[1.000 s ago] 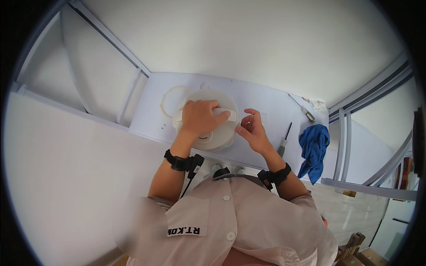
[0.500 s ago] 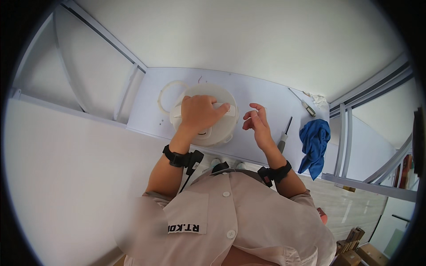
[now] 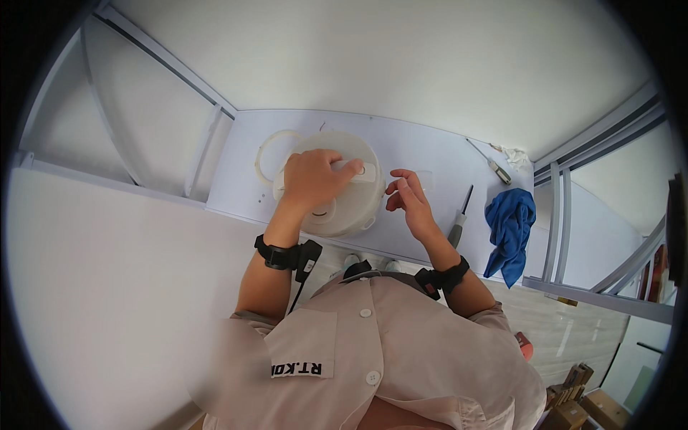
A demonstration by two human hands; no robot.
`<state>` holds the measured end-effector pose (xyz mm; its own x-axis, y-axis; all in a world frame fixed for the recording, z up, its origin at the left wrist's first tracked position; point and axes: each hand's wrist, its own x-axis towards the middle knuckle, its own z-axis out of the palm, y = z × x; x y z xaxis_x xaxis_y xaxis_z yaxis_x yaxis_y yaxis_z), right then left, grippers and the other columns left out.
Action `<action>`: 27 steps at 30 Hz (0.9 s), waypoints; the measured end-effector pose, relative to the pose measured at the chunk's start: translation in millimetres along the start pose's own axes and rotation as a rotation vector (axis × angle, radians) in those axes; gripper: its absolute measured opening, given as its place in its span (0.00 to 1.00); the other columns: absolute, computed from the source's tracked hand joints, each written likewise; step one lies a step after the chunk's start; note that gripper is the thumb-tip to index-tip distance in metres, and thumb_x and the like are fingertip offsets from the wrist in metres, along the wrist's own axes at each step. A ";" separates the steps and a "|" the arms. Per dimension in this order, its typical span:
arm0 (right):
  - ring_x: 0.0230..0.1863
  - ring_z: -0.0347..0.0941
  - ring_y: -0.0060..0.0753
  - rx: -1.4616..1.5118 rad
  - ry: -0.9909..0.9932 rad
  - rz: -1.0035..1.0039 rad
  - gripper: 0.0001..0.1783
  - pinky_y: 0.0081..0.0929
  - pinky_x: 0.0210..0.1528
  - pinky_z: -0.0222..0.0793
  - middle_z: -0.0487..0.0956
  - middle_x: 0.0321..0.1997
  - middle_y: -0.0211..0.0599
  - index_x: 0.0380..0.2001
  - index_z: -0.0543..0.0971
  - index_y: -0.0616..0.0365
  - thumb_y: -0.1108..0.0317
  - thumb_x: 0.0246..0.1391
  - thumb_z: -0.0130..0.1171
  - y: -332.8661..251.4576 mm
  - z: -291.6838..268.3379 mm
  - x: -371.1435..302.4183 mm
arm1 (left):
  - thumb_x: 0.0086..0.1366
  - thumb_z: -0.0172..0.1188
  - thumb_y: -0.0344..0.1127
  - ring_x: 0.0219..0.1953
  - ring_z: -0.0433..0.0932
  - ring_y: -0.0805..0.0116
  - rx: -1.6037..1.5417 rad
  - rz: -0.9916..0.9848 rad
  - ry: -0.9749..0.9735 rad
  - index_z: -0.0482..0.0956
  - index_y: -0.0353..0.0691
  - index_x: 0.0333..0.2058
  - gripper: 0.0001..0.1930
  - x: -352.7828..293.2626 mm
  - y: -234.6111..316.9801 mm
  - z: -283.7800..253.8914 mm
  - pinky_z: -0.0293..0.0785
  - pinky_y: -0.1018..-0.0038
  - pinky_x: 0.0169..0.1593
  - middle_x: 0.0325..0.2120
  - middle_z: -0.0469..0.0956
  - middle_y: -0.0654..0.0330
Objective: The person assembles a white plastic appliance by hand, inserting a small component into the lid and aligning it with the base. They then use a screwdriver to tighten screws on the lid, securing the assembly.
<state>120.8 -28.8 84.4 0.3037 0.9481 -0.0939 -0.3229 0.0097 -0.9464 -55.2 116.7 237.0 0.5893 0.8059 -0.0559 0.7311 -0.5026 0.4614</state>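
Observation:
A round white plastic appliance (image 3: 358, 208) with a bar-shaped handle (image 3: 367, 173) across its top stands on the white table. My left hand (image 3: 312, 179) lies over that handle, its fingers wrapped round the far side and the thumb along the bar. The hand hides the handle's left part. Just right of the appliance, my right hand (image 3: 410, 199) hovers with bent fingers apart and holds nothing. Behind the appliance at the left, a pale ring (image 3: 259, 158) lies on the table, partly hidden by it.
Right of my right hand lie a clear flat piece (image 3: 424, 179), a grey-handled screwdriver (image 3: 456, 231) and a blue cloth (image 3: 510, 222). Farther back are a second screwdriver (image 3: 499, 172) and crumpled white material (image 3: 516, 158). Metal frames (image 3: 555, 222) flank the table.
My left hand has shifted slightly left on the handle. My right hand has moved a little left, closer to the appliance, and the clear piece beside it now shows.

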 end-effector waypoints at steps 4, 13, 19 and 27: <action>0.37 0.75 0.22 -0.015 -0.017 0.011 0.25 0.25 0.45 0.72 0.77 0.45 0.31 0.66 0.70 0.55 0.47 0.82 0.45 -3.1 1.0 -0.1 | 0.63 0.65 0.65 0.29 0.85 0.52 -0.036 -0.022 0.004 0.91 0.38 0.30 0.30 1.2 -5.9 -4.5 0.77 0.61 0.40 0.22 0.85 0.53; 0.38 0.74 0.22 -0.063 -0.015 0.006 0.22 0.25 0.46 0.73 0.76 0.45 0.29 0.63 0.73 0.55 0.51 0.80 0.48 -3.4 0.6 1.4 | 0.66 0.68 0.59 0.23 0.69 0.74 -0.464 -0.087 -0.024 0.86 0.36 0.25 0.27 6.9 -28.2 -22.4 0.66 0.70 0.31 0.16 0.70 0.66; 0.34 0.72 0.18 -0.305 -0.017 -0.116 0.23 0.22 0.40 0.72 0.71 0.44 0.27 0.63 0.73 0.55 0.66 0.70 0.66 -9.1 8.5 -3.3 | 0.67 0.68 0.57 0.23 0.70 0.75 -0.571 -0.058 -0.011 0.86 0.35 0.26 0.26 8.7 -35.0 -22.2 0.66 0.70 0.31 0.17 0.72 0.67; 0.35 0.74 0.16 -0.399 0.000 -0.154 0.26 0.21 0.40 0.72 0.69 0.45 0.26 0.64 0.71 0.54 0.72 0.67 0.67 -6.7 11.2 -1.7 | 0.63 0.64 0.69 0.25 0.83 0.52 -0.086 0.000 -0.024 0.88 0.36 0.27 0.34 6.3 -16.1 -1.8 0.77 0.60 0.36 0.19 0.82 0.54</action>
<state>112.4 -27.0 94.4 0.3214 0.9452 0.0578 0.0987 0.0273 -0.9947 -63.9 130.4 230.9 0.5978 0.7980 -0.0767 0.6996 -0.4725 0.5360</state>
